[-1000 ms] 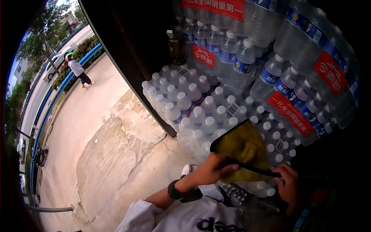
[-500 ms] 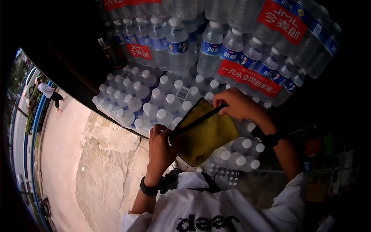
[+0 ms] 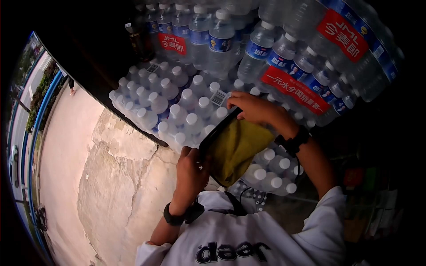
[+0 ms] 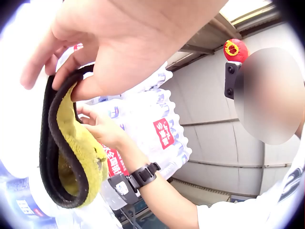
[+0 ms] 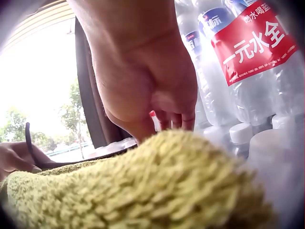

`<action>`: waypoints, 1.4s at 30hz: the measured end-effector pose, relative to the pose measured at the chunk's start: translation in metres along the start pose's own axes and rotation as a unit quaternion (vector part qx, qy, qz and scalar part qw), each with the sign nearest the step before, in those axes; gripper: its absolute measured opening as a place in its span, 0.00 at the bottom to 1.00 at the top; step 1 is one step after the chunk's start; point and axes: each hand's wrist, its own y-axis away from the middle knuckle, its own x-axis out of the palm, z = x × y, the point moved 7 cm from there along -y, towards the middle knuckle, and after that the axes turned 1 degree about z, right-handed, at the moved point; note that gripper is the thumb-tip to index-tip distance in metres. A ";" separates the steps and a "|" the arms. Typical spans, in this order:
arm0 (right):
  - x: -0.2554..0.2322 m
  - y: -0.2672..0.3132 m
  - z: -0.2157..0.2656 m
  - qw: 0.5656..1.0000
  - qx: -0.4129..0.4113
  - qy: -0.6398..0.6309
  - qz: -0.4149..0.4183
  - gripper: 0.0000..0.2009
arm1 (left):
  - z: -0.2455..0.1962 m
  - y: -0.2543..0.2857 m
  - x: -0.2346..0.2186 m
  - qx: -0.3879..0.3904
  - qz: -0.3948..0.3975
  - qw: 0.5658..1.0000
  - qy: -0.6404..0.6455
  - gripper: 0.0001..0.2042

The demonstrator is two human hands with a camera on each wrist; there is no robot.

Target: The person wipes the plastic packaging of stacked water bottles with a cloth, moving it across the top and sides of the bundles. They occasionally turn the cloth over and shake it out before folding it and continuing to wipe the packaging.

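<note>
A yellow fleecy towel point(image 3: 239, 144) with a black bound edge is stretched between my two hands, over the packed water bottles. At its near left corner, my left hand point(image 3: 191, 170) pinches the dark edging between thumb and fingers. The left wrist view shows the towel point(image 4: 78, 138) doubled over, its two black borders side by side below that hand point(image 4: 112, 52). My right hand point(image 3: 255, 108) grips the far end of the edging, its thumb on the near side. From the right wrist the fleecy pile point(image 5: 143, 186) fills the foreground, partly hiding the fingertips.
Shrink-wrapped water bottles point(image 3: 177, 113) stand in front, with more packs point(image 3: 275, 53) stacked behind them. A dark bottle point(image 3: 140, 42) is at the back left. Beyond a dark door edge point(image 3: 128, 126) lies cracked pavement point(image 3: 111, 177), with a blue railing point(image 3: 37, 119) by the road.
The head view has turned, putting the hands further left. My right hand has swung up to the towel's far end, and the edging, earlier pulled straight across, now runs along the towel's upper left side.
</note>
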 end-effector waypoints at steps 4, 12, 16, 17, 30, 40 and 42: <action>-0.003 0.001 -0.001 0.997 0.012 0.026 0.070 0.19 | -0.015 -0.002 -0.003 -0.008 -0.043 0.998 0.040 0.10; -0.035 0.036 0.021 0.989 -0.013 0.144 0.011 0.18 | -0.010 -0.048 0.009 0.057 0.072 0.992 0.084 0.11; -0.097 0.078 0.062 0.984 0.029 0.111 -0.140 0.17 | -0.063 -0.077 -0.037 0.183 0.020 0.970 0.161 0.11; -0.115 0.096 0.084 0.968 -0.007 0.115 -0.224 0.17 | -0.084 -0.077 -0.052 0.257 -0.012 0.954 0.154 0.11; 0.034 0.163 0.068 0.970 0.062 0.147 -0.183 0.14 | -0.050 -0.004 0.015 0.340 0.163 0.911 -0.169 0.21; 0.044 0.158 0.075 0.935 0.133 0.178 -0.276 0.20 | -0.060 -0.019 0.011 0.390 0.121 0.900 -0.155 0.14; 0.032 0.153 0.066 0.945 0.141 0.169 -0.243 0.20 | -0.079 -0.048 0.004 0.356 0.143 0.912 -0.145 0.11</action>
